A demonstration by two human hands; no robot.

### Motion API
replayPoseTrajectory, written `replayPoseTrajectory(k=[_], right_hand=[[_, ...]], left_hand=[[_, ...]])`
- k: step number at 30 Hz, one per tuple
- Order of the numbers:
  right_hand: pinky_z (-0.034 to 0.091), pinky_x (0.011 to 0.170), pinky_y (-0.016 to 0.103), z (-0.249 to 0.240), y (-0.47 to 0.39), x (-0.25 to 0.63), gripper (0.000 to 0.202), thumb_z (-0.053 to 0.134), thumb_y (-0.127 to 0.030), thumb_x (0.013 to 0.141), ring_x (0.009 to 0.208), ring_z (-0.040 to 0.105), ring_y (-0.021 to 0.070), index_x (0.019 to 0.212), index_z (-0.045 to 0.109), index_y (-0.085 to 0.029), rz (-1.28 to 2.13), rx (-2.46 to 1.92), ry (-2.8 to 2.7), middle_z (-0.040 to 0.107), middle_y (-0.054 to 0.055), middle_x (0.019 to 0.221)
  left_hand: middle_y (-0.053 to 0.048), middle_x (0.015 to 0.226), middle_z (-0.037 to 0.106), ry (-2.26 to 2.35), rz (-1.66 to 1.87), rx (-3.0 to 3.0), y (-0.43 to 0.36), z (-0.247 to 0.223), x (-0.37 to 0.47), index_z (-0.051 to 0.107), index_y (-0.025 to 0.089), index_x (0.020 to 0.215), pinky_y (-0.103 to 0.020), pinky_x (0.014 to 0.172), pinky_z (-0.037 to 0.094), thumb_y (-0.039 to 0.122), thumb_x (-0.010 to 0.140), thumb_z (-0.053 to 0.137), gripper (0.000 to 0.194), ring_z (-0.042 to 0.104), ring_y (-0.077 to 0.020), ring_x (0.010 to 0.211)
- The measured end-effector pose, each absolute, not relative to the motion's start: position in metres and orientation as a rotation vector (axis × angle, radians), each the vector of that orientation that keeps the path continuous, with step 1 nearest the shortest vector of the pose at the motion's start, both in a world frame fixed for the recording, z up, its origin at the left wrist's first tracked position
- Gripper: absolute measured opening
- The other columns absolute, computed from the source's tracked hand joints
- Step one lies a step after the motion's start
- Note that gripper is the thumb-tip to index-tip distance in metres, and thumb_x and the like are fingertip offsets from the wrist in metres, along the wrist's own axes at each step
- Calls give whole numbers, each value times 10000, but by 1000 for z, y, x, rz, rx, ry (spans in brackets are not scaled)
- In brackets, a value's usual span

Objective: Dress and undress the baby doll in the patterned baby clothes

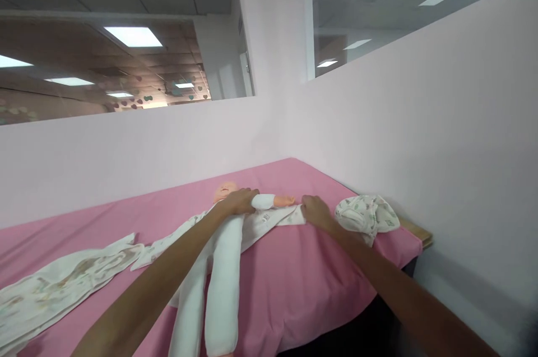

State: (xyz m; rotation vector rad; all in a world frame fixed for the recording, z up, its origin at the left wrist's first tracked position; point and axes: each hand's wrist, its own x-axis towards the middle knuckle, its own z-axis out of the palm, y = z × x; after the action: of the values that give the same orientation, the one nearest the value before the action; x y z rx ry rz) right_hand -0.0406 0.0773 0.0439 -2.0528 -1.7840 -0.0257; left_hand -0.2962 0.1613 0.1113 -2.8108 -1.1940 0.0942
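On doll [227,245] chest: left hand [239,201] flat.

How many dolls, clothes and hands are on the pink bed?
Doll: 1
Clothes: 3, spread garment under the doll, long cloth, bundled cloth
Hands: 2, left hand, right hand
Total: 6

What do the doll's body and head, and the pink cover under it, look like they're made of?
Doll: the legs and arm look like soft white stuffed cloth, matte and rounded. Its head and hand look like smooth peach vinyl or plastic, though they are too small to be sure. Pink cover: thin woven fabric, matte, creasing and draping over the edge.
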Motion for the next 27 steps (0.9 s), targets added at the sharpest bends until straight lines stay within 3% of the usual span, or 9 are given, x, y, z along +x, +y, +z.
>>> replayPoseTrajectory(k=[8, 13, 15, 17, 21, 24, 27], right_hand=[[360, 651, 282, 59, 106, 12, 222, 419, -141, 855, 849, 612, 227, 933, 627, -161, -18, -2206, -1575, 671, 124, 961], [387, 804, 342, 53, 108, -33, 300, 466, -83, 808, 979, 594, 272, 1054, 634, -122, -67, -2074, -1774, 645, 185, 1092], [379, 866, 314, 50, 106, -62, 346, 501, -132, 823, 1046, 572, 237, 1143, 617, -189, -80, -1909, -1929, 622, 123, 1198], [387, 868, 280, 43, 104, -91, 293, 590, -244, 810, 1019, 579, 202, 1096, 645, -266, -34, -1700, -2139, 648, 38, 1155], [357, 976, 403, 22, 107, -126, 427, 688, -405, 767, 1137, 525, 293, 1163, 638, -253, 21, -1399, -2325, 608, 86, 1244], [309, 1027, 488, 13, 123, -131, 307, 658, -350, 812, 1167, 511, 341, 1078, 684, -197, 88, -1543, -2126, 617, 144, 1232], [322, 1032, 479, 15, 143, -130, 224, 588, -234, 863, 1188, 512, 341, 1043, 691, -151, 186, -1583, -1926, 639, 172, 1187]], left_hand=[[-42, 1082, 642, -1251, -250, -2960, 150, 116, -322, 541, 215, 1066, -297, 731, 435, 344, 759, 567, 334, 610, -234, 935], [-38, 1066, 639, -1303, -300, -2974, 149, 112, -318, 536, 213, 1053, -297, 702, 425, 320, 732, 581, 342, 610, -233, 920], [-42, 1064, 638, -1307, -294, -2958, 151, 109, -317, 531, 210, 1049, -297, 693, 425, 316, 725, 578, 344, 611, -232, 913], [-45, 1063, 637, -1300, -292, -2947, 152, 107, -316, 528, 206, 1040, -297, 693, 425, 319, 718, 580, 345, 611, -233, 910], [-47, 1056, 639, -1277, -299, -2941, 153, 106, -317, 527, 200, 1022, -301, 710, 427, 347, 734, 576, 327, 613, -232, 908], [-48, 1059, 644, -1255, -291, -2945, 151, 107, -315, 526, 203, 1022, -297, 704, 424, 345, 745, 578, 316, 615, -230, 913], [-47, 1064, 647, -1278, -255, -2943, 150, 107, -313, 532, 207, 1012, -289, 673, 418, 322, 745, 578, 294, 620, -225, 896]])
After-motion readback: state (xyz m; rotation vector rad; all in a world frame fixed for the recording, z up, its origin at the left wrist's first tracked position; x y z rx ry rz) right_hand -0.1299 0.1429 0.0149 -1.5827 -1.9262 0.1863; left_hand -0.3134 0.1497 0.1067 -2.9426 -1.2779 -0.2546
